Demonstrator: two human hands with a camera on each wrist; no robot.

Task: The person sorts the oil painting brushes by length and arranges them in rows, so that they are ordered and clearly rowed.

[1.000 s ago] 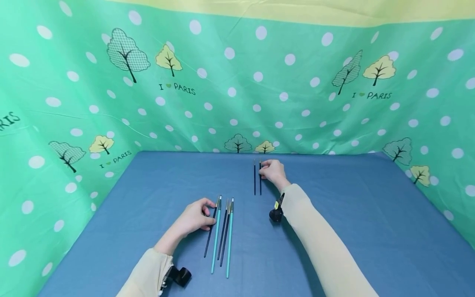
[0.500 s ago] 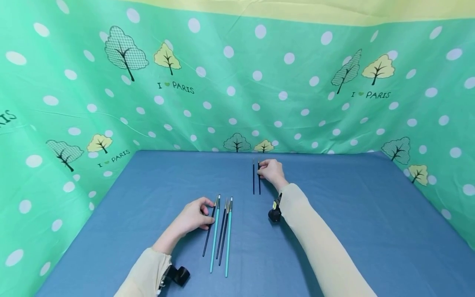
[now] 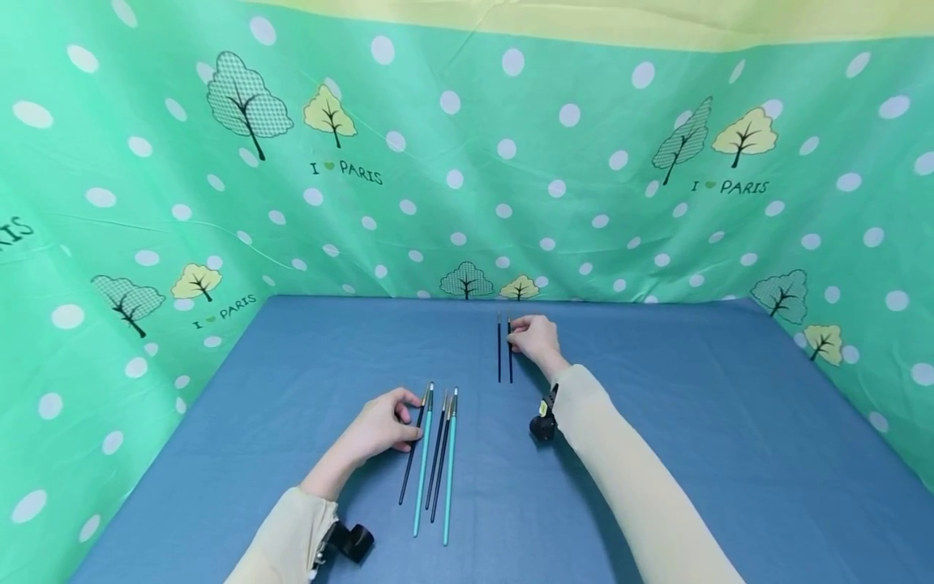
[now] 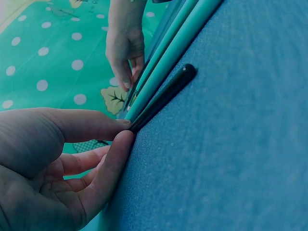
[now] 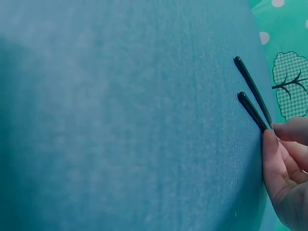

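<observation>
My left hand (image 3: 379, 426) pinches a slim dark-handled paintbrush (image 3: 410, 470) between thumb and finger, at the left end of a row of brushes lying bristles away from me. Right beside it lies a teal paintbrush (image 3: 421, 487); two dark brushes and a second teal paintbrush (image 3: 449, 478) follow to the right. Farther back, my right hand (image 3: 536, 337) grips a short dark paintbrush (image 3: 511, 369) near its upper part. A matching dark paintbrush (image 3: 499, 349) lies parallel just left of it. In the right wrist view, thumb and finger meet at the nearer handle (image 5: 252, 108).
A blue cloth (image 3: 693, 454) covers the table. Behind and at both sides hangs a green dotted curtain (image 3: 569, 186) with printed trees, reaching down to the table's far edge. Black wrist cameras (image 3: 353, 543) sit beneath both sleeves.
Both hands keep their places and their holds on the brushes. The head view has shifted very slightly; the brushes lie as before.
</observation>
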